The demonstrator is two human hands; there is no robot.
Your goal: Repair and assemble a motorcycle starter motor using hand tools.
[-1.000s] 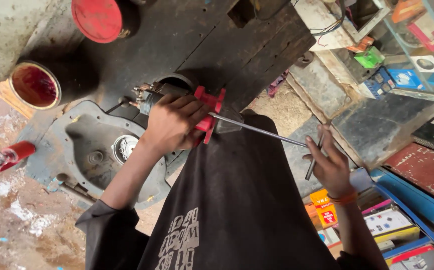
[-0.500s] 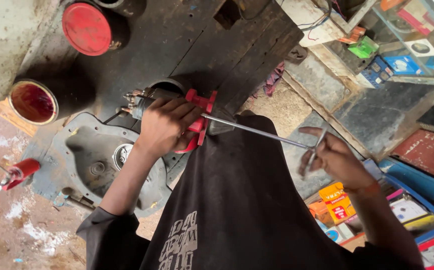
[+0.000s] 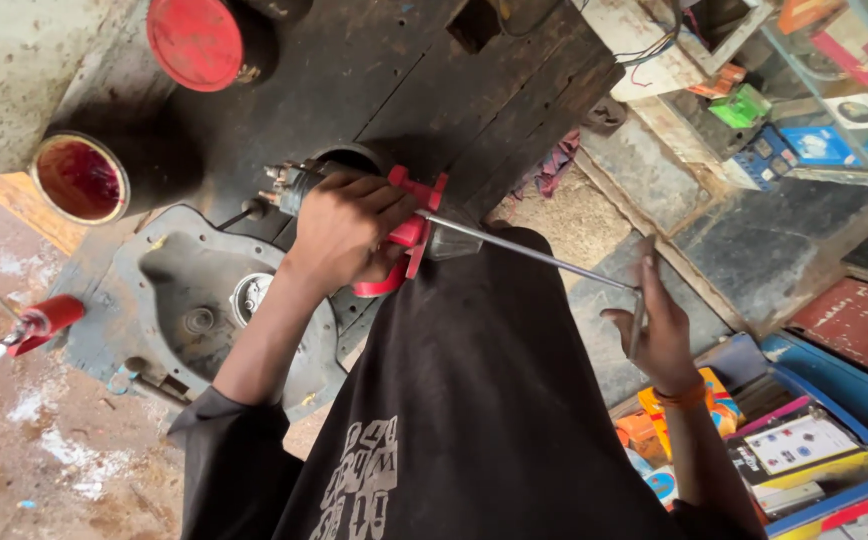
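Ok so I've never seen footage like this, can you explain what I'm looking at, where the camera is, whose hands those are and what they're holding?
The camera sits on a person's head and looks straight down, so the black shirt filling the middle is their own chest. Both bare hands are theirs. The left hand grips a red clamp-like tool fitted over a small cylindrical metal part. A long thin metal rod runs from that tool to the right hand, which holds the rod's crossbar handle. Below is a dark, grimy wooden workbench. On it lie a grey metal housing, a red round lid and a tin of red liquid. Coloured boxes fill a shelf on the right.
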